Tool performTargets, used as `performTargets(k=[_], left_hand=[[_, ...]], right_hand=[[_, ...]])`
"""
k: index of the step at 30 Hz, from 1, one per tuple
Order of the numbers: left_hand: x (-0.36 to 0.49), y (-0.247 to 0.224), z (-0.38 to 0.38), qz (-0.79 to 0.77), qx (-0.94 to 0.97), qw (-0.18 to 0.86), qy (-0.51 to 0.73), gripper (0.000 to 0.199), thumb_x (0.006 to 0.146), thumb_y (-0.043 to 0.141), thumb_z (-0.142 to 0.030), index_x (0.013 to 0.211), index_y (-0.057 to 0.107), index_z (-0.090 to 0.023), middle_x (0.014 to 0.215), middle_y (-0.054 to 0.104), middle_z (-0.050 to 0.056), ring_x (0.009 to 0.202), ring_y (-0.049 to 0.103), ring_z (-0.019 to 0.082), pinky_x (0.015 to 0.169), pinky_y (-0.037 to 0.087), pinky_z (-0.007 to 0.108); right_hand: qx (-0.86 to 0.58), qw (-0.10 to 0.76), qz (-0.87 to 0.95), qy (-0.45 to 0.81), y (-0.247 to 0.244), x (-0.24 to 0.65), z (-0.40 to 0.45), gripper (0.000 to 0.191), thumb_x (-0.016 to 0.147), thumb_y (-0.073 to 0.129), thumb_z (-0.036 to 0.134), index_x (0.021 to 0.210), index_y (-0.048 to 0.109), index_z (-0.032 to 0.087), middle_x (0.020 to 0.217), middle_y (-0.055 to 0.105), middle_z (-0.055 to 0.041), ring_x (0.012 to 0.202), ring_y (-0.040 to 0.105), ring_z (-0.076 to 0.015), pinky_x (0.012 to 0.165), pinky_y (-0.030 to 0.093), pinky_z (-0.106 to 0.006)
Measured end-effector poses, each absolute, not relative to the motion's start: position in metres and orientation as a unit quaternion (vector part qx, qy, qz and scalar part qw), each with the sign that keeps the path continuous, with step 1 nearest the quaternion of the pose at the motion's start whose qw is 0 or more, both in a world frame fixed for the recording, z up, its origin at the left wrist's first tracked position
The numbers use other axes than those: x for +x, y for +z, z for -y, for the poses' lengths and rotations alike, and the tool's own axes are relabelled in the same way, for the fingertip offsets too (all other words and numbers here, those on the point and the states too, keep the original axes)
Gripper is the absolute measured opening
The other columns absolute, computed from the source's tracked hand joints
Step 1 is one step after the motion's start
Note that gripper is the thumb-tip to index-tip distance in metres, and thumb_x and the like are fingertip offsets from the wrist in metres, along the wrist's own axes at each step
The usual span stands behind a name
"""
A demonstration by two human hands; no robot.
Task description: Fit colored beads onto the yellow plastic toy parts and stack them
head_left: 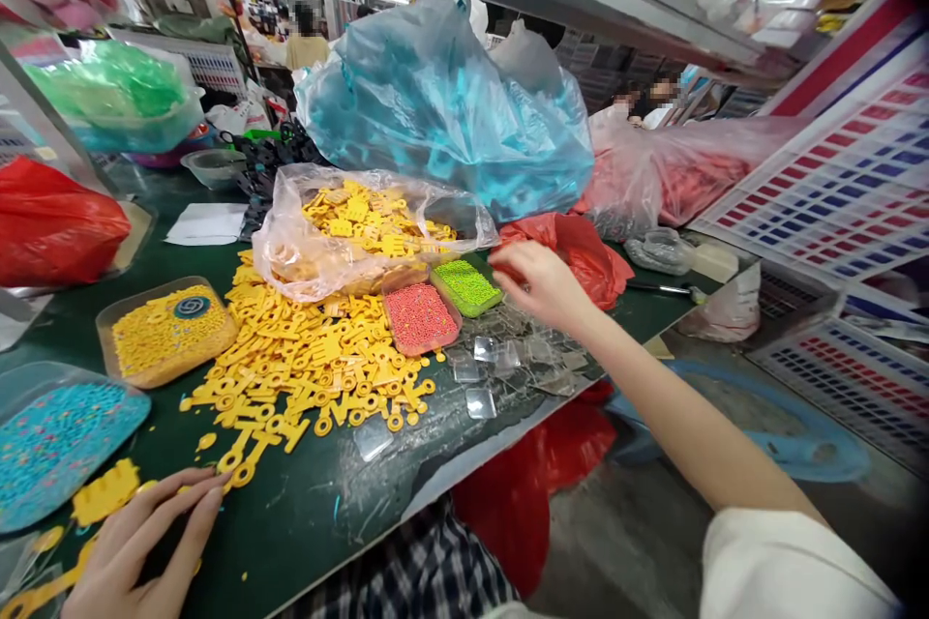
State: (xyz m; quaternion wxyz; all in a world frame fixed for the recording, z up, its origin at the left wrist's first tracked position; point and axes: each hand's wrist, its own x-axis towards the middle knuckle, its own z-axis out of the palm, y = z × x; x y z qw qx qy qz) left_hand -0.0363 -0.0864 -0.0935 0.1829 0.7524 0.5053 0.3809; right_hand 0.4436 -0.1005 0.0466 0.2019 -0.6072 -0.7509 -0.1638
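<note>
This green bench [326, 513] is packed with stuff, with a heap of yellow plastic pieces [312, 358] in the middle. Left grip [137, 542] lies open at about 7 o'clock from the heap, holding nothing I can see, while right grip [541, 285] hovers open around 2 o'clock, just beside a tray of green beads [468, 285].

The loose yellow pieces [312, 358] look like moulded plastic, smooth with a soft matt finish. The clear squares [480, 403] are glossy, probably plastic, and catch the light. Your thin clear polythene bag [290, 251] is crinkled and shiny, like the blue polythene sack [442, 116] behind it. The dark green bench top [305, 513] is smooth and faintly glossy, though scuffed. The white paper sheet [207, 223] looks matt, and your sleeve [784, 566] is soft, dull cloth.
</note>
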Motion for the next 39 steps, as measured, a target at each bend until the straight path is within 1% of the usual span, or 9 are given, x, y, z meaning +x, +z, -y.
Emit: performTargets(k=[3, 5, 9, 14, 20, 26, 33, 37, 39], left_hand=[[-0.026, -0.08, 0.091, -0.512, 0.734, 0.166, 0.414, 0.011, 0.081, 0.059, -0.048, 0.083, 0.069, -0.045, 0.098, 0.068, -0.009, 0.089, 0.064, 0.03, 0.095, 0.049, 0.06], [-0.023, -0.074, 0.092, -0.508, 0.743, 0.159, 0.404, 0.017, 0.082, 0.058, -0.051, 0.081, 0.07, -0.039, 0.097, 0.069, -0.006, 0.088, 0.066, 0.028, 0.092, 0.052, 0.055], [-0.023, -0.07, 0.096, -0.5, 0.771, 0.155, 0.363, 0.032, 0.087, 0.053, -0.055, 0.083, 0.073, -0.03, 0.099, 0.07, 0.002, 0.092, 0.067, 0.025, 0.088, 0.055, 0.045], [-0.017, -0.066, 0.102, -0.496, 0.766, 0.143, 0.384, 0.034, 0.091, 0.051, -0.051, 0.086, 0.073, -0.025, 0.098, 0.07, 0.005, 0.092, 0.067, 0.022, 0.084, 0.055, 0.037], [-0.016, -0.061, 0.107, -0.519, 0.749, 0.159, 0.379, 0.029, 0.093, 0.051, -0.044, 0.089, 0.072, -0.024, 0.1, 0.069, 0.005, 0.097, 0.065, 0.022, 0.088, 0.053, 0.037], [-0.016, -0.057, 0.106, -0.511, 0.75, 0.167, 0.385, 0.027, 0.094, 0.05, -0.041, 0.09, 0.071, -0.024, 0.097, 0.069, 0.005, 0.095, 0.064, 0.021, 0.087, 0.052, 0.036], [-0.015, -0.061, 0.106, -0.511, 0.752, 0.172, 0.378, 0.028, 0.096, 0.048, -0.041, 0.09, 0.07, -0.023, 0.098, 0.067, 0.006, 0.096, 0.062, 0.021, 0.088, 0.051, 0.037], [-0.015, -0.061, 0.107, -0.519, 0.751, 0.16, 0.376, 0.029, 0.097, 0.046, -0.039, 0.091, 0.069, -0.022, 0.1, 0.067, 0.006, 0.098, 0.061, 0.022, 0.088, 0.05, 0.038], [-0.014, -0.061, 0.107, -0.519, 0.759, 0.143, 0.366, 0.029, 0.098, 0.045, -0.037, 0.092, 0.069, -0.022, 0.1, 0.067, 0.006, 0.097, 0.061, 0.022, 0.088, 0.05, 0.038]], right_hand=[[-0.589, 0.124, 0.783, -0.156, 0.014, 0.405, 0.152, 0.022, 0.097, 0.044, 0.028, 0.096, 0.064, 0.02, 0.095, 0.068, -0.0079, 0.091, 0.059, -0.0229, 0.081, 0.04, -0.037], [-0.588, 0.097, 0.792, -0.131, -0.009, 0.384, 0.178, 0.019, 0.096, 0.048, 0.03, 0.091, 0.064, 0.019, 0.089, 0.068, -0.0064, 0.086, 0.06, -0.0217, 0.079, 0.039, -0.036], [-0.607, 0.097, 0.783, -0.098, -0.044, 0.372, 0.2, 0.015, 0.093, 0.052, 0.03, 0.091, 0.062, 0.019, 0.089, 0.067, -0.0055, 0.081, 0.06, -0.0198, 0.078, 0.041, -0.034], [-0.595, 0.127, 0.775, -0.171, -0.055, 0.372, 0.188, 0.017, 0.096, 0.048, 0.028, 0.097, 0.063, 0.02, 0.093, 0.068, -0.0081, 0.087, 0.061, -0.0235, 0.079, 0.041, -0.037], [-0.533, 0.153, 0.817, -0.161, -0.038, 0.322, 0.148, 0.023, 0.098, 0.045, 0.034, 0.104, 0.062, 0.02, 0.099, 0.068, -0.009, 0.091, 0.06, -0.0233, 0.082, 0.04, -0.037], [-0.474, 0.071, 0.865, -0.153, -0.015, 0.294, 0.087, 0.018, 0.093, 0.051, 0.03, 0.101, 0.064, 0.02, 0.097, 0.068, -0.0097, 0.092, 0.057, -0.0254, 0.081, 0.039, -0.038], [-0.487, 0.048, 0.869, -0.079, -0.014, 0.276, 0.034, 0.032, 0.097, 0.044, 0.039, 0.114, 0.062, 0.018, 0.108, 0.066, -0.012, 0.103, 0.054, -0.0276, 0.089, 0.041, -0.041], [-0.484, 0.048, 0.871, -0.073, -0.023, 0.263, 0.012, 0.035, 0.095, 0.049, 0.048, 0.104, 0.064, 0.018, 0.102, 0.066, -0.0121, 0.098, 0.055, -0.0276, 0.084, 0.043, -0.04], [-0.485, 0.056, 0.87, -0.072, -0.027, 0.259, 0.005, 0.031, 0.093, 0.053, 0.047, 0.098, 0.064, 0.018, 0.098, 0.066, -0.0115, 0.095, 0.055, -0.0272, 0.081, 0.044, -0.04]])
